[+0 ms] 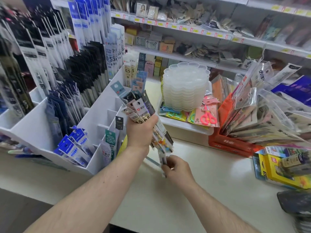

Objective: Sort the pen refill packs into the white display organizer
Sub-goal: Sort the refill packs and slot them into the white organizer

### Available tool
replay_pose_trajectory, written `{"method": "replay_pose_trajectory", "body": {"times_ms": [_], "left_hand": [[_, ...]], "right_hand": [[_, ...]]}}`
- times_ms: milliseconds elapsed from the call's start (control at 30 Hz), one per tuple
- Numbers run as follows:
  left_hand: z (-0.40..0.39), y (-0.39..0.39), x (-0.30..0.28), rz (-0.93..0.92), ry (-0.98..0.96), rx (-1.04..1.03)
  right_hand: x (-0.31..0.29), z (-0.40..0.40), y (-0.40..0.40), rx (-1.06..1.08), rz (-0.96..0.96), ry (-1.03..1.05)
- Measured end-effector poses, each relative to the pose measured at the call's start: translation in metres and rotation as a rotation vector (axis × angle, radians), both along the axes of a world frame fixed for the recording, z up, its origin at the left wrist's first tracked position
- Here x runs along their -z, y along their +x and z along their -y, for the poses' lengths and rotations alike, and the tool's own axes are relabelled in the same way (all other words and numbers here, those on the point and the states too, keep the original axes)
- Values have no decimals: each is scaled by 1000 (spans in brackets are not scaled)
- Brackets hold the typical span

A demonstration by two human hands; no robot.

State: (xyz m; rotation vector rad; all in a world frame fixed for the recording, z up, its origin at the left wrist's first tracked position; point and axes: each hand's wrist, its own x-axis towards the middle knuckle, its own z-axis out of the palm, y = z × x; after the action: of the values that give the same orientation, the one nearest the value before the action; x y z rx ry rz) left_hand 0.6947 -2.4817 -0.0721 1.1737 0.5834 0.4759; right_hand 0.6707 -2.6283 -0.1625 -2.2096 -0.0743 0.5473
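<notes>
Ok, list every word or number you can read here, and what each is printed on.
"GR7912" and "0.5": refill packs gripped in the left hand.
"0.5": tall packs standing in the white organizer.
"deli": blue packs in the front compartment.
Shelf price tags, red box: unreadable.

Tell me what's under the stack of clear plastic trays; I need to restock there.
Flat packets lie under the clear tray stack, including pink scissors in a pack, all in a white bin. Anything beneath the stack's middle is covered.
</notes>
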Motion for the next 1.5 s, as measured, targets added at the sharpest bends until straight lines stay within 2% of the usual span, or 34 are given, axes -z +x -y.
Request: {"method": "replay_pose_trajectory", "body": {"times_ms": [67,167,267,433,500,600,833,933,1033,1133,1500], "left_hand": [[-7,-1,-12,15,54,0],[-21,-4,-25,14,152,59],[-32,-11,-23,-80,184,191],[-29,-27,7,-311,-17,293],[-26,-31,15,-344,-75,317],[-22,-35,17,-309,-71,359],[-29,-50,-1,-82,-89,410],[-31,-59,-8,-75,-45,443],[-33,-72,-18,-110,83,354],[-37,-89,-26,-119,181,256],[-59,-164,-61,25,302,-190]], "right_hand": [[3,8,4,-10,-17,-53],[3,21,15,152,-153,-18],[-3,30,23,309,-281,185],[-38,22,24,472,-391,648],[-53,15,21,471,-396,731],[-70,4,17,421,-354,708],[-95,-18,13,345,-178,641],[-99,-27,9,244,-137,603],[-106,-34,6,159,-150,609],[-114,-37,14,182,-190,668],[-165,-84,23,-126,120,737]]}}
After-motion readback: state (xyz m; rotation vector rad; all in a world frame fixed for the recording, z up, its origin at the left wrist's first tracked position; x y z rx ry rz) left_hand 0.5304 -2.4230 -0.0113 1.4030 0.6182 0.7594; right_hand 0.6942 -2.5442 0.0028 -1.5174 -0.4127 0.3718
